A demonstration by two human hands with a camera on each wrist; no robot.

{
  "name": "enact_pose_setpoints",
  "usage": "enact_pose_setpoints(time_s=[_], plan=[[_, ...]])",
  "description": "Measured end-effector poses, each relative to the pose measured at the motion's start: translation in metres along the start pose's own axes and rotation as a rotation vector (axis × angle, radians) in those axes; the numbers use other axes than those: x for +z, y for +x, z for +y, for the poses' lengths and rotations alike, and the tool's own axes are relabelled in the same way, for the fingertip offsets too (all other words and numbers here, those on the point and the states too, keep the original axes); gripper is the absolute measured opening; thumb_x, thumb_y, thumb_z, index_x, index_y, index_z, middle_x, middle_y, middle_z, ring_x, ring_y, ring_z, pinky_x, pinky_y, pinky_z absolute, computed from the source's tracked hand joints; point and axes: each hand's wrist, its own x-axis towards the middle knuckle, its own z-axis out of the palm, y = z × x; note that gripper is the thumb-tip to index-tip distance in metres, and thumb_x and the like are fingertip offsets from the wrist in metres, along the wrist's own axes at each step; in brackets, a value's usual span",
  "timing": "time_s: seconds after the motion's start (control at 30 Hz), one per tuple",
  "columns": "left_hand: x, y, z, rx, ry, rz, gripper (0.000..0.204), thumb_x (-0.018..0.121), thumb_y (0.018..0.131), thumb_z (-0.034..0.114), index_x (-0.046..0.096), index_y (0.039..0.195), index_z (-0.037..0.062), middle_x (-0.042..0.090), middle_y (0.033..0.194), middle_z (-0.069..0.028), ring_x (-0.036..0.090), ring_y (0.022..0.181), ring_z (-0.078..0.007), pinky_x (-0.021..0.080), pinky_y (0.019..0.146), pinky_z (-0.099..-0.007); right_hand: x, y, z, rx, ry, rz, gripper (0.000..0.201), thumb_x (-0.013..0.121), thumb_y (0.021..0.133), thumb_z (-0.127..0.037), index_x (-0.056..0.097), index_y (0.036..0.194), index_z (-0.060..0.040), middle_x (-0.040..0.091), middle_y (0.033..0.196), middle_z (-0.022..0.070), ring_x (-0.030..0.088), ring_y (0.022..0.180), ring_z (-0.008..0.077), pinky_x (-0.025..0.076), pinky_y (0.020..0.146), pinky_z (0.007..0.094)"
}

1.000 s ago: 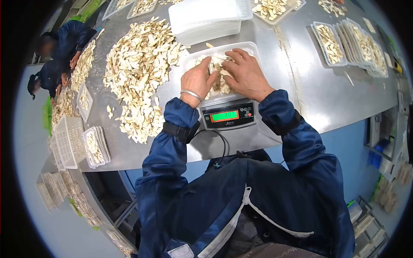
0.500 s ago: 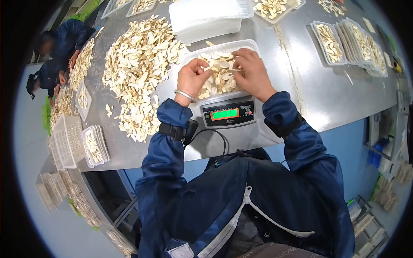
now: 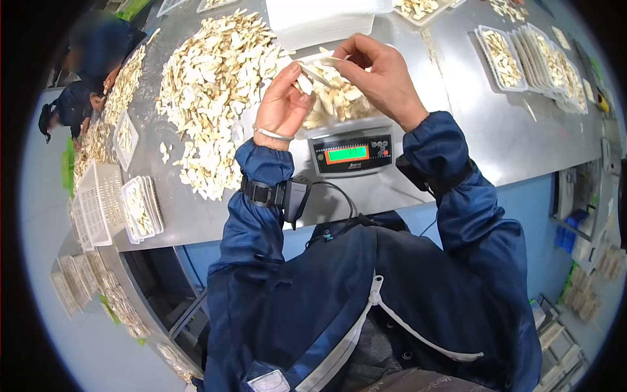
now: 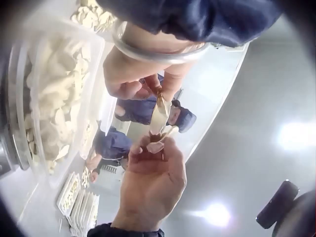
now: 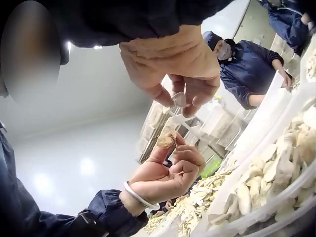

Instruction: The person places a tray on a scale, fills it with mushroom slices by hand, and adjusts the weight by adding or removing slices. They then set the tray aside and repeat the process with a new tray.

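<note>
Cream slices (image 4: 160,116) are held above the tray (image 4: 94,59), one pinched by the left hand (image 3: 281,108), another by the right hand (image 3: 385,81); light fingertip pressure, kept over the tray, should best protect thin edges.

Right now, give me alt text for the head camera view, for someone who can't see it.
A person's left hand and right hand pinch pale slices, apparently mushroom, over a plastic tray of more slices, beyond a digital scale with a green display. A large heap lies at left on a steel table, filled trays at right.
</note>
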Motion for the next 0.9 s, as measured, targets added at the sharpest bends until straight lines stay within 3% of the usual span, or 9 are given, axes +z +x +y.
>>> enact_pose_setpoints(time_s=[0.1, 0.2, 0.23, 0.33, 0.37, 0.47, 0.63, 0.73, 0.9], plan=[[-0.002, -0.015, -0.004, -0.046, -0.076, -0.065, 0.017, 0.06, 0.091, 0.014, 0.059, 0.107, 0.0072, 0.06, 0.103, -0.0002, 0.056, 0.091, -0.0149, 0.047, 0.075, -0.03, 0.015, -0.004, -0.012, -0.2, -0.121, -0.067, 0.012, 0.063, 0.084, -0.013, 0.06, 0.088, -0.0017, 0.061, 0.078, 0.0029, 0.055, 0.065, 0.0115, 0.044, 0.06, 0.0268], [0.0, -0.033, -0.016, -0.12, -0.125, 0.085, 0.023, 0.054, 0.093, 0.025, 0.06, 0.109, 0.0089, 0.061, 0.105, -0.0025, 0.058, 0.097, -0.0174, 0.049, 0.08, -0.0341, 0.033, -0.01, -0.016, -0.346, -0.307, -0.146, 0.011, 0.061, 0.082, -0.012, 0.059, 0.086, -0.0027, 0.059, 0.077, 0.0079, 0.059, 0.066, 0.0209, 0.046, 0.061, 0.031], [-0.012, -0.031, -0.017, -0.205, -0.188, -0.105, 0.027, 0.05, 0.094, 0.029, 0.06, 0.109, 0.0097, 0.062, 0.103, -0.0034, 0.06, 0.097, -0.0185, 0.049, 0.083, -0.0354, 0.037, -0.013, -0.016, -0.412, -0.378, -0.148, 0.011, 0.061, 0.079, -0.013, 0.058, 0.084, -0.0032, 0.059, 0.078, 0.0104, 0.06, 0.07, 0.0283, 0.047, 0.062, 0.0358], [0.002, -0.042, -0.022, -0.219, -0.171, 0.206, 0.028, 0.049, 0.094, 0.029, 0.059, 0.111, 0.0087, 0.062, 0.1, -0.0045, 0.061, 0.095, -0.0195, 0.05, 0.079, -0.033, 0.043, -0.017, -0.013, -0.449, -0.433, -0.241, 0.012, 0.06, 0.08, -0.015, 0.059, 0.085, -0.0037, 0.059, 0.079, 0.0096, 0.06, 0.072, 0.0294, 0.047, 0.063, 0.0379], [0.014, -0.048, -0.018, -0.187, -0.172, 0.265, 0.03, 0.049, 0.096, 0.03, 0.057, 0.112, 0.0063, 0.062, 0.095, -0.0068, 0.06, 0.083, -0.019, 0.048, 0.063, -0.0278, 0.043, -0.017, -0.012, -0.462, -0.424, -0.23, 0.014, 0.061, 0.082, -0.015, 0.06, 0.088, -0.0033, 0.06, 0.08, 0.0098, 0.06, 0.071, 0.0278, 0.047, 0.063, 0.0366], [-0.039, -0.036, -0.019, -0.291, -0.337, -0.252, 0.032, 0.049, 0.096, 0.031, 0.055, 0.112, 0.0038, 0.06, 0.091, -0.0097, 0.053, 0.071, -0.0169, 0.04, 0.051, -0.0242, 0.034, -0.019, -0.016, -0.42, -0.392, -0.104, 0.015, 0.061, 0.083, -0.015, 0.062, 0.093, -0.003, 0.061, 0.083, 0.0108, 0.061, 0.072, 0.0262, 0.048, 0.064, 0.0344], [-0.027, -0.049, 0.001, -0.137, -0.152, -0.109, 0.03, 0.048, 0.098, 0.031, 0.057, 0.098, 0.002, 0.056, 0.084, -0.0112, 0.045, 0.06, -0.0141, 0.034, 0.048, -0.023, 0.015, -0.036, -0.003, 0.009, -0.122, 0.011, 0.02, 0.057, 0.09, -0.014, 0.062, 0.102, 0.0011, 0.062, 0.082, 0.0009, 0.056, 0.071, 0.0082, 0.045, 0.063, 0.0235], [-0.015, -0.052, 0.012, -0.076, -0.089, -0.186, 0.031, 0.047, 0.099, 0.03, 0.056, 0.093, 0.001, 0.055, 0.081, -0.0093, 0.044, 0.057, -0.0126, 0.034, 0.048, -0.0223, 0.018, -0.057, 0.001, 0.33, 0.083, -0.076, 0.022, 0.06, 0.085, -0.021, 0.065, 0.094, -0.0015, 0.066, 0.077, 0.0068, 0.057, 0.062, 0.014, 0.046, 0.059, 0.0272], [-0.025, -0.038, 0.019, -0.001, 0.402, -0.034, 0.028, 0.044, 0.099, 0.024, 0.052, 0.113, 0.0005, 0.059, 0.086, -0.0104, 0.045, 0.06, -0.01, 0.034, 0.048, -0.0209, -0.015, -0.081, 0.031, 0.182, -0.441, 0.175, 0.017, 0.058, 0.086, -0.01, 0.065, 0.098, -0.0006, 0.065, 0.08, 0.0062, 0.055, 0.063, 0.0114, 0.046, 0.06, 0.0263]])
